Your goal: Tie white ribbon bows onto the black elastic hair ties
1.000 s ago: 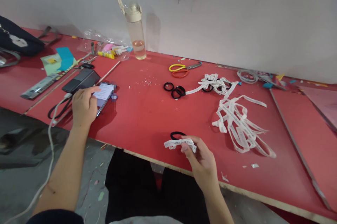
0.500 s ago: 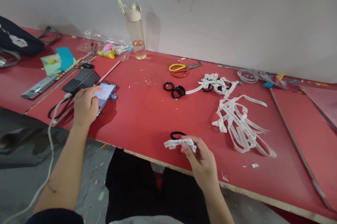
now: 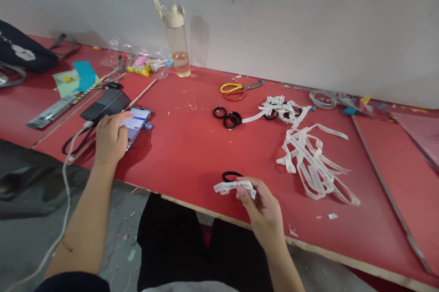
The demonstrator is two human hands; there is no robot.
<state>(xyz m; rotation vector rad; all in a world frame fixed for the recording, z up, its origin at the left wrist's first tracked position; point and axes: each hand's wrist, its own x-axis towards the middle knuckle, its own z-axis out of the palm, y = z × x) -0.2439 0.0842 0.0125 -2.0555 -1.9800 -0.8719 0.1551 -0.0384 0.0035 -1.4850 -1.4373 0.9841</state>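
My left hand point(image 3: 111, 136) rests over a phone point(image 3: 137, 120) with a lit screen, index finger stretched across the glass and thumb near its lower side. It touches the phone but does not grip it. Between thumb and fingers, my right hand point(image 3: 263, 205) pinches a black hair tie point(image 3: 230, 174) with a white printed ribbon point(image 3: 224, 186) on it, just above the table's front edge. Farther back lie several loose black hair ties point(image 3: 232, 120), and a bunch of tied white ribbons point(image 3: 283, 108). A loose heap of printed ribbon point(image 3: 305, 152) spreads to the right.
Scissors point(image 3: 236, 89) with yellow and red handles lie near the wall. A water bottle point(image 3: 178, 47) stands at the back. Beside the phone sits a black power bank point(image 3: 105, 104) with a white cable point(image 3: 66, 191). A dark bag point(image 3: 29, 54) is at far left.
The phone's screen content has changed, with blue areas now showing on it. Both hands stay where they were.
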